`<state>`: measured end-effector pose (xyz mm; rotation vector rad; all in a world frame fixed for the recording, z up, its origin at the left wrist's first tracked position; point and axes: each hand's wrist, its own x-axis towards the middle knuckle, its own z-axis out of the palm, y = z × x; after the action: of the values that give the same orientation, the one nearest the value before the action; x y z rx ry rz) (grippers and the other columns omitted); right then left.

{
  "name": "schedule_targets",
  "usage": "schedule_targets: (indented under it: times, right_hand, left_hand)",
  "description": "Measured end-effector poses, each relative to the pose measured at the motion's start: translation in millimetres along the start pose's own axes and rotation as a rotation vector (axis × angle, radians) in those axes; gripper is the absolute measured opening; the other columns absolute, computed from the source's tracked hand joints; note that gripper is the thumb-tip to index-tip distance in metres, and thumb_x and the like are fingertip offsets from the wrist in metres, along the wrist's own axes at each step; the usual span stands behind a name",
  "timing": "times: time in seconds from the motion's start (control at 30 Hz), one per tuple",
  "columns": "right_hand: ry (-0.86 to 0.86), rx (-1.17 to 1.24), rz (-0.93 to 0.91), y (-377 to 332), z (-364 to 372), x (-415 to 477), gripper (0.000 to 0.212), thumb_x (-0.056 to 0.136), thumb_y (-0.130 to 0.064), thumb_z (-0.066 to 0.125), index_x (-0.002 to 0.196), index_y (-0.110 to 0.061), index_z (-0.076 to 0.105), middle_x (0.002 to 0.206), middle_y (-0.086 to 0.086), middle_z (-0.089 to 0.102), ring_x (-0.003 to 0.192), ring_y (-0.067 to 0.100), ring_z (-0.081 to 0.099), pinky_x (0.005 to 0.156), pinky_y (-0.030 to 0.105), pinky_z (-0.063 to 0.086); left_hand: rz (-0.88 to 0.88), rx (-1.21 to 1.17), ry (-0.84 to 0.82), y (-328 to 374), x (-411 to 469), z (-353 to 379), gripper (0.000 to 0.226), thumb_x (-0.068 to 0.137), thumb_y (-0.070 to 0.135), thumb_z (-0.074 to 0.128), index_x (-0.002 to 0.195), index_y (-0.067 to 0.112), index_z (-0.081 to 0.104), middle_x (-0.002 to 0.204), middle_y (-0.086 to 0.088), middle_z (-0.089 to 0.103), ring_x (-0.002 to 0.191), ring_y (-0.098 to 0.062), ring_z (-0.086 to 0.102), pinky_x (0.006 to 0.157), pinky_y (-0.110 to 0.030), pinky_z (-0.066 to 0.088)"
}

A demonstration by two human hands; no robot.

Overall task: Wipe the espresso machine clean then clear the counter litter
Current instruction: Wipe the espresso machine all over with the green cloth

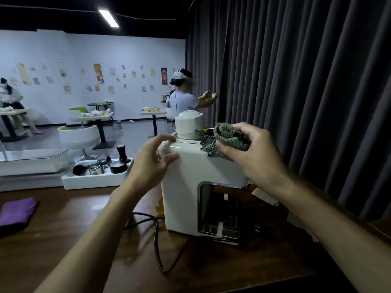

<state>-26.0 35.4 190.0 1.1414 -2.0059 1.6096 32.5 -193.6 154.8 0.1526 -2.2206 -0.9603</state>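
Gripping a bunched green rag (227,135) on top of the espresso machine (186,187) mid-frame — right hand (251,153). The left hand (152,163) sits half-curled at its corner, can't tell if holding anything. The tray (93,182) centre-left holds tamper (121,153), jug (94,169).

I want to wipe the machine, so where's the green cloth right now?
Head view, right of centre: the green cloth is bunched in the right hand on top of the espresso machine, just right of the white dome.
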Motion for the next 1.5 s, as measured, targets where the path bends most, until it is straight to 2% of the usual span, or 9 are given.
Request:
schedule_targets:
  times: [0.13, 0.37, 0.6, 0.73, 0.93, 1.13, 1.27, 1.33, 1.5]
  right_hand:
    - [0.105, -0.030, 0.014, 3, -11, -7, 0.023, 0.083, -0.021, 0.075, 0.104, -0.024, 0.067, 0.096, -0.012, 0.070, 0.093, -0.001, 0.065, 0.081, 0.022, 0.054]
    - [0.288, 0.082, -0.003, 43, -37, 21, 0.026, 0.089, -0.015, 0.069, 0.113, -0.009, 0.062, 0.104, 0.004, 0.068, 0.099, 0.016, 0.066, 0.085, 0.027, 0.054]
    - [0.265, 0.038, 0.038, 78, -34, 57, 0.016, 0.090, -0.011, 0.068, 0.105, -0.010, 0.062, 0.090, -0.007, 0.065, 0.080, -0.007, 0.062, 0.077, 0.018, 0.053]
    - [0.263, 0.162, 0.140, 94, -33, 69, 0.009, 0.093, -0.014, 0.064, 0.102, -0.013, 0.062, 0.089, -0.002, 0.066, 0.080, 0.003, 0.062, 0.073, 0.023, 0.050]
    - [0.223, 0.271, 0.248, 99, -36, 72, 0.011, 0.093, -0.021, 0.065, 0.103, -0.019, 0.063, 0.100, 0.007, 0.070, 0.099, 0.024, 0.067, 0.088, 0.048, 0.055]
    - [0.206, -0.024, -0.044, 71, -41, 42, 0.035, 0.090, -0.014, 0.067, 0.120, -0.012, 0.050, 0.110, -0.005, 0.058, 0.105, 0.003, 0.057, 0.088, 0.014, 0.049]
    - [0.177, -0.266, -0.213, 70, -33, 22, 0.036, 0.082, -0.006, 0.073, 0.114, -0.010, 0.057, 0.110, 0.004, 0.058, 0.103, 0.006, 0.053, 0.088, 0.012, 0.045]
    - [0.145, -0.340, -0.259, 73, -25, 15, 0.039, 0.079, -0.007, 0.075, 0.115, -0.006, 0.060, 0.116, 0.008, 0.054, 0.106, 0.005, 0.048, 0.092, 0.006, 0.037]
    - [-0.086, -0.287, -0.155, 72, -14, -2, 0.066, 0.096, -0.049, 0.039, 0.147, -0.007, 0.034, 0.141, -0.002, 0.027, 0.130, -0.002, 0.026, 0.107, 0.004, 0.019]
  left_hand:
    - [0.057, 0.140, 0.097, 12, -12, 5, 0.031, 0.093, 0.027, 0.067, 0.123, 0.035, 0.063, 0.124, 0.004, 0.040, 0.126, -0.020, 0.041, 0.103, -0.032, 0.037]
    - [-0.030, 0.204, 0.108, 53, -31, 32, 0.043, 0.094, 0.048, 0.058, 0.136, 0.043, 0.051, 0.148, -0.008, 0.026, 0.141, -0.025, 0.020, 0.113, -0.054, 0.031]
    - [0.102, 0.348, 0.012, 94, -6, 81, 0.042, 0.094, 0.060, 0.047, 0.128, 0.040, 0.059, 0.131, 0.014, 0.056, 0.134, -0.014, 0.044, 0.117, -0.066, 0.005]
    - [0.166, 0.219, 0.086, 85, -1, 100, 0.038, 0.083, 0.066, 0.051, 0.101, 0.039, 0.070, 0.113, 0.019, 0.059, 0.133, -0.009, 0.042, 0.114, -0.042, -0.007]
    - [0.112, -0.191, 0.070, 60, 9, 77, 0.026, 0.070, 0.066, 0.060, 0.071, 0.044, 0.074, 0.102, 0.021, 0.057, 0.119, -0.001, 0.047, 0.117, -0.050, 0.016]
    - [-0.001, -0.319, 0.024, 46, 15, 40, 0.040, 0.066, 0.067, 0.072, 0.057, 0.028, 0.073, 0.101, 0.011, 0.049, 0.113, -0.013, 0.049, 0.098, -0.040, 0.042]
    - [0.025, 0.021, 0.066, 52, 5, 31, 0.038, 0.073, 0.071, 0.064, 0.076, 0.034, 0.073, 0.113, 0.010, 0.046, 0.126, -0.018, 0.041, 0.109, -0.054, 0.033]
    - [0.023, 0.108, 0.111, 58, -4, 31, 0.030, 0.082, 0.066, 0.063, 0.091, 0.039, 0.072, 0.120, 0.004, 0.049, 0.127, -0.019, 0.043, 0.104, -0.045, 0.036]
    - [0.096, -0.019, 0.061, 59, -12, 28, 0.021, 0.096, 0.041, 0.062, 0.100, 0.022, 0.071, 0.095, 0.014, 0.066, 0.093, -0.006, 0.057, 0.078, -0.024, 0.043]
